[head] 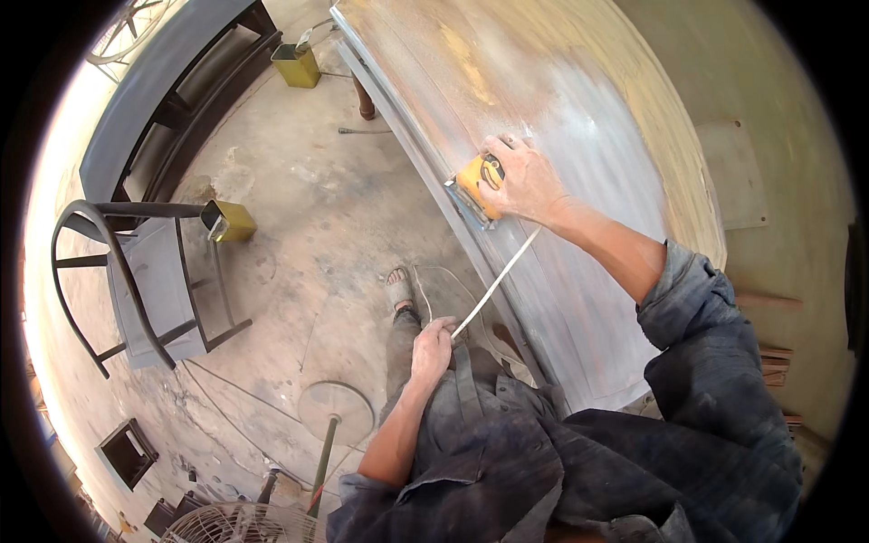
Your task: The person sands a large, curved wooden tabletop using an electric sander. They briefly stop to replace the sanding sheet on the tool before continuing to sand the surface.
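Observation:
My right hand [524, 175] grips a yellow-and-black electric palm sander [475, 186]. The sander rests on the left edge strip of a large wooden panel [584, 271], whose surface shows grey-white and yellowish-brown patches. From the sander's rear, a white power cord [499, 278] runs taut down to my left hand [432, 347]. That hand is closed around the cord, in front of my lap. Below it, slack cord loops toward the floor. My palm hides part of the sander's top.
A dark wooden chair [153, 292] and a long dark furniture piece [183, 102] stand on the left. Two yellow tins [299, 68] are on that side. A round-based stand [336, 407], a fan cage [237, 522] and cables [237, 394] lie near my feet.

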Demonstrator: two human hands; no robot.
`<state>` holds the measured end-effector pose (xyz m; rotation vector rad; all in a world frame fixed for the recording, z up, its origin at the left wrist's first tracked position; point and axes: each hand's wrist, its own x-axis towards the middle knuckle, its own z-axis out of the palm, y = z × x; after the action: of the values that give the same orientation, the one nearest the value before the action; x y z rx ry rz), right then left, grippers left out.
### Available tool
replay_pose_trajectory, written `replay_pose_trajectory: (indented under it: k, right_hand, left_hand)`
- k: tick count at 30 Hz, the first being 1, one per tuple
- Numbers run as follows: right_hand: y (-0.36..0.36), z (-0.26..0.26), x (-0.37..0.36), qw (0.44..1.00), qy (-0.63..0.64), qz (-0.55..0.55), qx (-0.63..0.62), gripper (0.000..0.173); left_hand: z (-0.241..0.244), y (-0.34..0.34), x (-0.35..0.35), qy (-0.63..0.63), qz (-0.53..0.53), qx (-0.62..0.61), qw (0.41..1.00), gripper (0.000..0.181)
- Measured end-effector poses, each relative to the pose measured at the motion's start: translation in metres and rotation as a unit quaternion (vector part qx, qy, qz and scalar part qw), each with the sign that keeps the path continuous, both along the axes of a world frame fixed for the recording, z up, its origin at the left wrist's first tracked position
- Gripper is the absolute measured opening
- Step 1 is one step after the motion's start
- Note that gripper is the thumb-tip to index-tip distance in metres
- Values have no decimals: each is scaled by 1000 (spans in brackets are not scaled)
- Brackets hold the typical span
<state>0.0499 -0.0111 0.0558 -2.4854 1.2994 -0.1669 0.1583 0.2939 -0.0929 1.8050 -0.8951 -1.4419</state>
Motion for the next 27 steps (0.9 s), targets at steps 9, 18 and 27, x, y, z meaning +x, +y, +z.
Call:
replay_pose_trajectory:
  k: [9,18,27]
  right_hand:
    - [-97,-16,69,999,17,-25,-42,44]
    - [66,-10,-54,1000,7,-13,-8,47]
    - [263,2,-204,998,-23,-47,23,47]
  left_hand:
    - [-7,-46,58,2,29,24,999,37]
    - [-50,23,42,-81,-151,85,982,35]
    - [-49,84,-27,-93,-333,24,938,30]
